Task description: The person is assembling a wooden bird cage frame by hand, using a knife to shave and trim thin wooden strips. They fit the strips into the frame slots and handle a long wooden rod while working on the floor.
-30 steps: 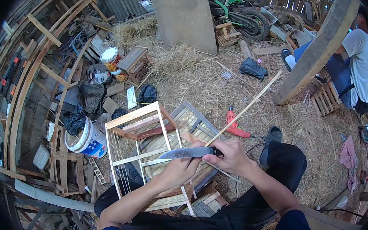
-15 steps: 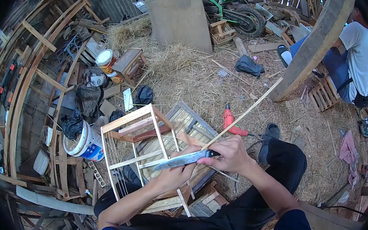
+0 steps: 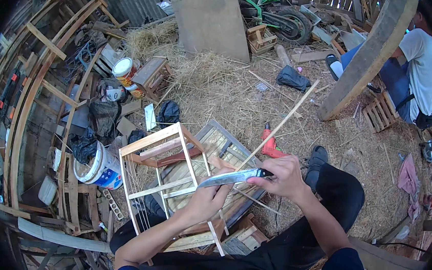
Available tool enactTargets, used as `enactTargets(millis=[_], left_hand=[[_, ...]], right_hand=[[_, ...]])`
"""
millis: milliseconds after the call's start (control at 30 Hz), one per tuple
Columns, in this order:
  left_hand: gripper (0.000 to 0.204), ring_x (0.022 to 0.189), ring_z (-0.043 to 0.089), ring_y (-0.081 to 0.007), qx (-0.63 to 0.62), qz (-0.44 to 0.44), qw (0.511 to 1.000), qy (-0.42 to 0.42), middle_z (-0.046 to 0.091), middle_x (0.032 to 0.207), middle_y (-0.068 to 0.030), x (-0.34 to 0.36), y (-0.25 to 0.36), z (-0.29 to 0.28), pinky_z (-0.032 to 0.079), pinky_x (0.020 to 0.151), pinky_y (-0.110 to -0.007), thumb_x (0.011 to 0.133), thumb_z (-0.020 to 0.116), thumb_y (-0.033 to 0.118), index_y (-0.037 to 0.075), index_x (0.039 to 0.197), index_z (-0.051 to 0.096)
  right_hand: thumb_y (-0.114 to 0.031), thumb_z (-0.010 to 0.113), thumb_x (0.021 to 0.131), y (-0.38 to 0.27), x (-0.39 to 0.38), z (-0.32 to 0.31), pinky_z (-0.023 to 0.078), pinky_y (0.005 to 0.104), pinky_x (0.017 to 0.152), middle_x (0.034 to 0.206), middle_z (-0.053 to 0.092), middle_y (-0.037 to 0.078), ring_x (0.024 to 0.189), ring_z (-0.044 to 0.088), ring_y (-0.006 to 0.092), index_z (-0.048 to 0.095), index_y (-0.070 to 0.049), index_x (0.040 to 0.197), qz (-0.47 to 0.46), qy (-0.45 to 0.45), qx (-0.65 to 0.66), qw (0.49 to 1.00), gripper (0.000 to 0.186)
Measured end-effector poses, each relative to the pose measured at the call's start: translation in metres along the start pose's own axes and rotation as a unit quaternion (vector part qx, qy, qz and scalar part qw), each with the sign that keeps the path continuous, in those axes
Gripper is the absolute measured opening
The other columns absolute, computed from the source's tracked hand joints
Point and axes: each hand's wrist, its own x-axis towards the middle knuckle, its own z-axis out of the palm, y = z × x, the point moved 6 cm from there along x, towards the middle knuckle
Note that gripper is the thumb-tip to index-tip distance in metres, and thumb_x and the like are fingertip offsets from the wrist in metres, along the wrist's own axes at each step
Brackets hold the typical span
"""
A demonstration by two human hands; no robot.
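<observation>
My right hand (image 3: 285, 176) is wrapped round the dark handle of a knife (image 3: 230, 178), its blade pointing left across my left hand's fingers. My left hand (image 3: 209, 201) is closed on a long, thin wooden strip (image 3: 287, 118), which slants up and away to the right from beneath the blade. The blade hides the spot where strip and fingers meet. Below and left of my hands stands a small slatted wooden frame (image 3: 188, 156), with thin strips hanging along its left side. It rests over a wooden panel (image 3: 209, 129) near my legs.
A red drill (image 3: 270, 146) lies beyond my right hand. At left are a white bucket (image 3: 101, 168), paint cans (image 3: 124, 70) and a long wooden rack (image 3: 40, 86). A leaning post (image 3: 369, 61) rises at right, near a seated person (image 3: 422, 71). Straw covers the floor.
The knife and my right hand have shifted right and slightly away from me. The strip's far end has swung left and farther out. My left hand stays nearly in place.
</observation>
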Motion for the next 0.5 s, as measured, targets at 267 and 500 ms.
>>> enactTargets(millis=[267, 500], left_hand=[[0.026, 0.081, 0.068, -0.0369, 0.040, 0.031, 0.999, 0.006, 0.065, 0.085, -0.0195, -0.006, -0.002, 0.007, 0.053, 0.077, -0.047, 0.113, 0.051, 0.019, -0.002, 0.122, 0.063], [0.024, 0.080, 0.067, -0.0344, 0.006, -0.033, 0.999, -0.028, 0.065, 0.084, -0.0179, -0.006, -0.005, 0.007, 0.052, 0.074, -0.045, 0.113, 0.051, 0.018, -0.001, 0.122, 0.063]], right_hand=[[-0.051, 0.086, 0.085, 0.001, -0.002, -0.008, 0.046, 0.0376, 0.049, 0.061, 0.061, 0.006, 0.051, 0.063, 0.0259, 0.068, -0.008, 0.079, -0.007, -0.006, -0.026, 1.000, 0.047], [-0.052, 0.084, 0.087, -0.009, 0.005, 0.002, 0.047, 0.0381, 0.049, 0.059, 0.060, 0.006, 0.050, 0.063, 0.0258, 0.067, -0.009, 0.078, -0.020, -0.005, -0.014, 1.000, 0.047]])
